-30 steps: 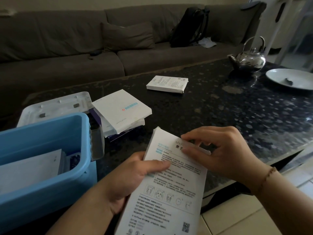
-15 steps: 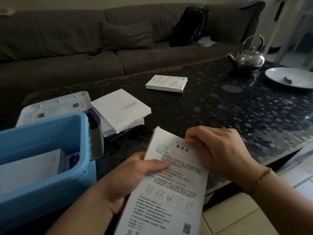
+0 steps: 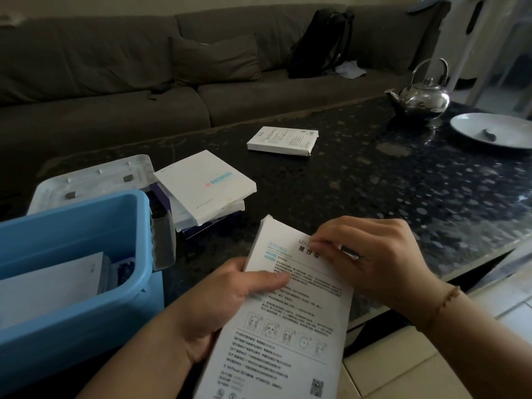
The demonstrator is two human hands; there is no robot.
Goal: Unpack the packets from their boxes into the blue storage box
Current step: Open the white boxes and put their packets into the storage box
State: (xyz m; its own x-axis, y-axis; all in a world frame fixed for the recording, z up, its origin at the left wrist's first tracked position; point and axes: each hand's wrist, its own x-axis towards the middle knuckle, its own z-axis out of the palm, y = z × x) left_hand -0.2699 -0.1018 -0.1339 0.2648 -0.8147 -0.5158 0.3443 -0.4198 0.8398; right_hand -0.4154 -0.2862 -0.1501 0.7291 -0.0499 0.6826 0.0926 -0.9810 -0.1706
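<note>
Left hand [image 3: 218,309]: palm up, fingers beneath the white box [image 3: 282,321], thumb laid flat across its printed face. Right hand [image 3: 371,260]: knuckles up, fingers curled, fingertips pinching the box's far end; bracelet at wrist.

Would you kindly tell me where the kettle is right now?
The kettle stands at the table's far right end in the head view, just left of the white plate.

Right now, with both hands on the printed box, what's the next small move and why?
Probably pry the top flap open with the right hand: its fingertips already pinch the upper end of the white box while the left hand steadies it, and the blue storage box sits open alongside.
</note>
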